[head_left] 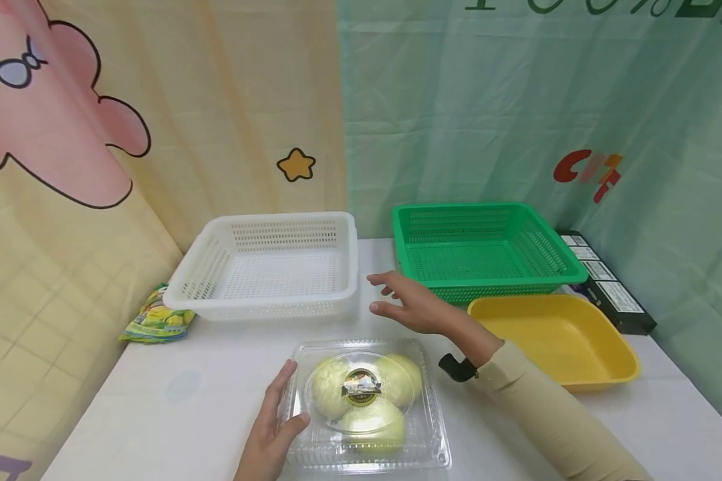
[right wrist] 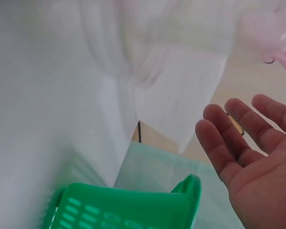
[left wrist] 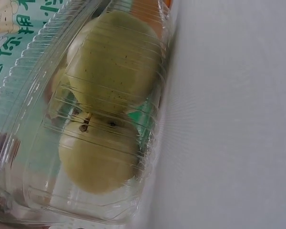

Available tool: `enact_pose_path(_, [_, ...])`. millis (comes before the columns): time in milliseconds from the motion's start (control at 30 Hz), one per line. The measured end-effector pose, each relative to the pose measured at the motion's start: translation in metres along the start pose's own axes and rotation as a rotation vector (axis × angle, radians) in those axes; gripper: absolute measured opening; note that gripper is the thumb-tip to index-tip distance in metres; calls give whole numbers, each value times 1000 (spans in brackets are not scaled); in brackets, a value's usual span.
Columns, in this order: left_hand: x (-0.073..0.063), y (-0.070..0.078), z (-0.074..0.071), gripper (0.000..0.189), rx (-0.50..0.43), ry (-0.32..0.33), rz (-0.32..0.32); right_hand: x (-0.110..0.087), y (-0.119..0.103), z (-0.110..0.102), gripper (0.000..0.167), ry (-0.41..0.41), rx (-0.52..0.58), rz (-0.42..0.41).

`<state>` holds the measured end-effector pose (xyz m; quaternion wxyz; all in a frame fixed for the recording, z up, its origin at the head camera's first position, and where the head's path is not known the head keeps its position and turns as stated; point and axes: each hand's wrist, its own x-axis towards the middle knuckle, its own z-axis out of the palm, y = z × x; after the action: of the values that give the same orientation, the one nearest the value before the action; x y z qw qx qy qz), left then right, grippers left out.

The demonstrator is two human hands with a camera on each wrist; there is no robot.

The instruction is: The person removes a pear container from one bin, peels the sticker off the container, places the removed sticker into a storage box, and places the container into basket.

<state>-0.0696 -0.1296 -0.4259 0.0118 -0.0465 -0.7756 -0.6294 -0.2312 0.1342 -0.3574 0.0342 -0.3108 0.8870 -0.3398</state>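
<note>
One-Sided Hold on a Clear Plastic Clamshell (head_left: 426, 434): Slip and Flex Hazards

The clamshell sits at the lower centre of the frame and appears to rest on the white tabletop (head_left: 186, 414). Three round pale green fruits (head_left: 373, 424) are inside, below a lid label (head_left: 362, 389). Whether the lid is latched cannot be told.

The left hand (head_left: 271, 431) holds the clamshell's left edge, thumb over the lid. The right side has no support.

Hazard 1: Tilt. If the pack is raised by this edge alone, the far side could drop and the fruits could roll right.

Hazard 2: Lid release. The ribbed wall looks thin; a hard squeeze could flex it and spring the lid.

Hazard 3: Slide. A sideways push could skid the pack, as the tabletop looks smooth.

The right hand (head_left: 414, 306) is empty, fingers loosely spread, at the centre of the frame between the white perforated basket (head_left: 271, 308) and the green perforated basket (head_left: 481, 260).

Hazard 4: Snag. The right sleeve (head_left: 547, 414) passes near the yellow plastic tray (head_left: 556, 341) at centre right; a low, careless swing could catch its rim. The black wrist device (head_left: 456, 367) could knock the lid.
</note>
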Motion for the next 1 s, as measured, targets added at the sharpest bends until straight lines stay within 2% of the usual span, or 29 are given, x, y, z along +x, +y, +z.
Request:
enact_pose_path(167, [1,1,1,68,-13,-4,11,-21,-15,0,47,51,-61,-80])
enact_pose_path(300, [1,0,2,69,-17,-8,22,-36,-28,3,49,16,-126,-105])
enact_pose_path(400, [1,-2,4,69,-18,-6,34,-45,-36,7,51,-3,-181,-154])
enact_pose_path(500, [1,-2,6,68,-14,-3,42,-53,-41,11,52,-5,-200,-178])
enact_pose_path(633, [1,0,6,68,-7,1,44,-58,-42,19,52,4,-194,-181])
enact_pose_path(867, [1,0,6,68,14,10,34,-64,-37,36,48,96,-209,-252])
enact_pose_path(1000, [1,1,7,67,15,11,28,-66,-35,43,47,136,-229,-266])
